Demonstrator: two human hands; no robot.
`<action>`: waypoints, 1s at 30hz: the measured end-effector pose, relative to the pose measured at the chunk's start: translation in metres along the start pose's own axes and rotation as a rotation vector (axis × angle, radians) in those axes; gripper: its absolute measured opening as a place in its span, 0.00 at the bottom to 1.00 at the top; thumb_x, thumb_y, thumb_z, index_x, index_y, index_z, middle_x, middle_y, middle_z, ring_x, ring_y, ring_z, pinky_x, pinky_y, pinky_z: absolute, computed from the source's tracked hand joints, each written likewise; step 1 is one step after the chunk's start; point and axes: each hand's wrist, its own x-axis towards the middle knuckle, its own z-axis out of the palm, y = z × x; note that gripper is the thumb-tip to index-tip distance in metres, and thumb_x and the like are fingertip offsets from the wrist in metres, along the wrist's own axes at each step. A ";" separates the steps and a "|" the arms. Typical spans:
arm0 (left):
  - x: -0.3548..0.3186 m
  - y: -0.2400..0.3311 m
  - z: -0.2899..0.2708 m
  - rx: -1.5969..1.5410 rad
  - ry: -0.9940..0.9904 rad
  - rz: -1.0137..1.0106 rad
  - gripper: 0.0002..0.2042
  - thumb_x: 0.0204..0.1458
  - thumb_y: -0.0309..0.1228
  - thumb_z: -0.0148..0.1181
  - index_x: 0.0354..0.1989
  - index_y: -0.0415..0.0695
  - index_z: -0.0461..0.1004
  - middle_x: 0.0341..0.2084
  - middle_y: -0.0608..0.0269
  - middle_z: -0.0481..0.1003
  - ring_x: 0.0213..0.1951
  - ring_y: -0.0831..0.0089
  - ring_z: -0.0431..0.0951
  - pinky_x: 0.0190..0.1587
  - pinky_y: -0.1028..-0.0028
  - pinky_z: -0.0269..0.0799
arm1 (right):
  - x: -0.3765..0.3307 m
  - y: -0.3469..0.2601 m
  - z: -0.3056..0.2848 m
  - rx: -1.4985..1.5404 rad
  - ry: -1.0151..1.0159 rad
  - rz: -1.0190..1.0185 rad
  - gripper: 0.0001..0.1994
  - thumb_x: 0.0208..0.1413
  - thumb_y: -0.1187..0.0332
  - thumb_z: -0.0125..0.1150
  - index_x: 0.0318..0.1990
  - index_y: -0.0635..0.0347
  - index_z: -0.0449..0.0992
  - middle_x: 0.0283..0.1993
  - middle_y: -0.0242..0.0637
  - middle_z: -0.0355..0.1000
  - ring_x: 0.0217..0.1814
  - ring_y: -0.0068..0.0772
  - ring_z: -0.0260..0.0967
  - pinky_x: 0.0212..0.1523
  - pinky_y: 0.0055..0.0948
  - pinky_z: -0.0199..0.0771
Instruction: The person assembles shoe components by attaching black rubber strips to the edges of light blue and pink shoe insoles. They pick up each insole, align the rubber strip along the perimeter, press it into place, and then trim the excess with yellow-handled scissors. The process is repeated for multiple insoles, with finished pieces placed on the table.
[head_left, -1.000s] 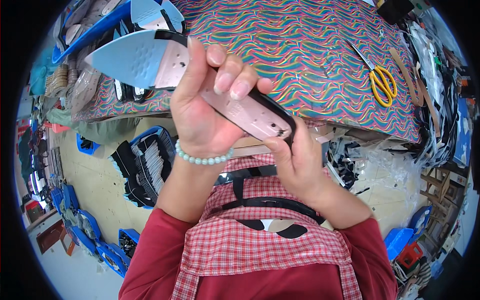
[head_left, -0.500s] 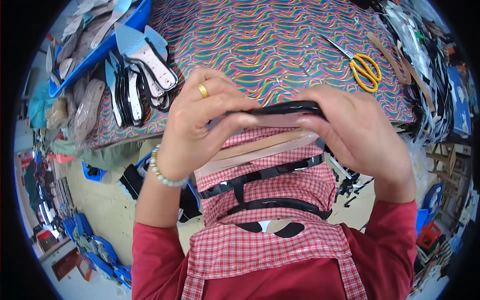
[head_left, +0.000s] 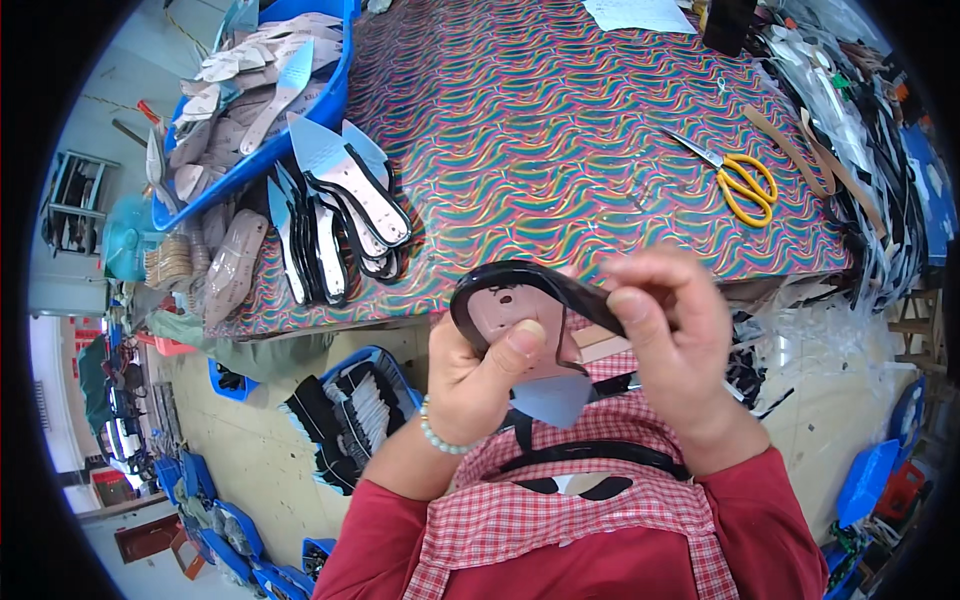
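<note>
A pinkish shoe insole (head_left: 497, 317) with a blue forepart is in my left hand (head_left: 490, 375), whose thumb presses on its face. A glossy black strip (head_left: 520, 273) wraps around the rounded heel edge of that insole. Above the insole's right side, my right hand (head_left: 670, 335) pinches the loose stretch of this strip between thumb and fingers. Part of the right hand is blurred. On the table's left lies a pile of similar insoles (head_left: 375, 205), several of them edged in black.
A blue basket (head_left: 345, 75) full of insoles stands at the far left of the patterned table (head_left: 540, 150). Yellow-handled scissors (head_left: 745, 188) lie at the right, near tan strips (head_left: 790, 140) and a heap of black strips (head_left: 850, 130). Another black strip (head_left: 600, 455) rests across my lap.
Both hands have lowered. The insole has turned from edge-on to heel-up with its face showing. My right hand has shifted onto the strip. The view has swung, showing more of the basket.
</note>
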 end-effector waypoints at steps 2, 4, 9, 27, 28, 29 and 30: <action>0.000 -0.006 0.008 0.007 0.095 0.068 0.20 0.58 0.36 0.55 0.52 0.31 0.68 0.36 0.56 0.76 0.37 0.73 0.77 0.41 0.73 0.73 | -0.009 0.009 0.012 0.020 0.026 -0.045 0.07 0.53 0.75 0.62 0.40 0.64 0.75 0.34 0.38 0.71 0.32 0.28 0.69 0.31 0.24 0.69; 0.002 -0.012 0.012 -0.013 0.166 0.130 0.23 0.59 0.38 0.55 0.54 0.31 0.67 0.39 0.56 0.75 0.40 0.72 0.76 0.44 0.72 0.72 | -0.012 0.012 0.020 0.008 0.023 -0.100 0.07 0.51 0.76 0.63 0.38 0.64 0.74 0.34 0.39 0.71 0.35 0.33 0.70 0.35 0.27 0.70; 0.021 -0.021 0.012 0.057 0.166 0.247 0.24 0.57 0.39 0.57 0.55 0.32 0.67 0.47 0.54 0.73 0.47 0.72 0.73 0.51 0.70 0.69 | 0.015 0.009 0.018 -0.149 -0.087 -0.268 0.06 0.48 0.76 0.65 0.33 0.64 0.73 0.33 0.40 0.71 0.35 0.37 0.71 0.33 0.29 0.71; 0.039 -0.041 0.003 -0.080 -0.061 0.057 0.18 0.57 0.38 0.56 0.47 0.35 0.71 0.46 0.46 0.73 0.46 0.63 0.75 0.50 0.63 0.70 | 0.004 0.021 -0.027 -0.470 -0.332 -0.161 0.08 0.51 0.67 0.62 0.30 0.59 0.71 0.29 0.37 0.69 0.26 0.39 0.71 0.24 0.34 0.70; 0.034 -0.043 0.003 -0.063 -0.096 0.052 0.18 0.57 0.38 0.56 0.47 0.34 0.72 0.51 0.43 0.70 0.50 0.62 0.73 0.53 0.62 0.69 | 0.004 0.022 -0.025 -0.387 -0.323 -0.133 0.07 0.51 0.67 0.62 0.32 0.60 0.72 0.29 0.38 0.69 0.27 0.40 0.71 0.26 0.35 0.70; 0.030 -0.045 0.002 -0.044 -0.128 0.050 0.19 0.56 0.38 0.57 0.48 0.34 0.72 0.56 0.40 0.67 0.54 0.60 0.71 0.55 0.62 0.67 | 0.004 0.023 -0.023 -0.304 -0.315 -0.104 0.08 0.52 0.67 0.62 0.33 0.61 0.73 0.30 0.39 0.70 0.28 0.41 0.71 0.27 0.35 0.70; 0.029 -0.043 0.001 -0.134 -0.139 0.005 0.17 0.57 0.37 0.56 0.45 0.34 0.73 0.53 0.42 0.69 0.54 0.58 0.71 0.55 0.60 0.67 | 0.004 0.024 -0.021 -0.221 -0.306 -0.074 0.08 0.53 0.67 0.61 0.35 0.62 0.74 0.31 0.40 0.71 0.29 0.42 0.72 0.29 0.35 0.70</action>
